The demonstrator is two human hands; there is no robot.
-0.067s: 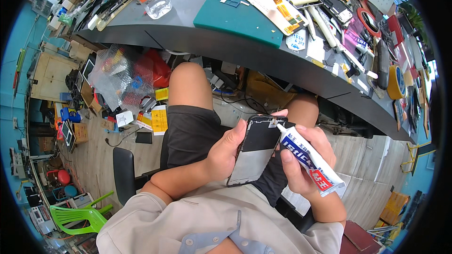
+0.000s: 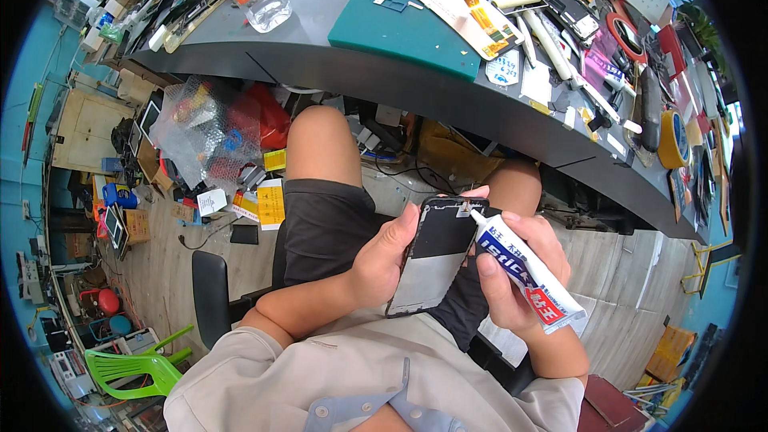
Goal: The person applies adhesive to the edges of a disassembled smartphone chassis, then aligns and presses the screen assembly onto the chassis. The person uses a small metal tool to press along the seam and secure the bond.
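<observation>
My left hand [image 2: 385, 260] grips a phone frame [image 2: 430, 260] by its left edge, with the thumb along the side and fingertips showing behind the top edge. The frame is black above and grey below, tilted over my lap. In my right hand [image 2: 524, 272] is a white glue tube [image 2: 528, 276] with blue and red print, pinched between thumb and fingers. Its narrow nozzle points up and left, at the top right corner of the frame, touching or very close to it. Whitish marks run along the frame's top edge.
Ahead stands a grey workbench [image 2: 312, 70] with a green mat [image 2: 400, 36], a clear bottle [image 2: 260, 4] and a yellow tape roll [image 2: 674, 140]. Phone parts and tools crowd it. Bubble wrap [image 2: 204, 124] and boxes lie on the floor at left, near a green chair [image 2: 132, 368].
</observation>
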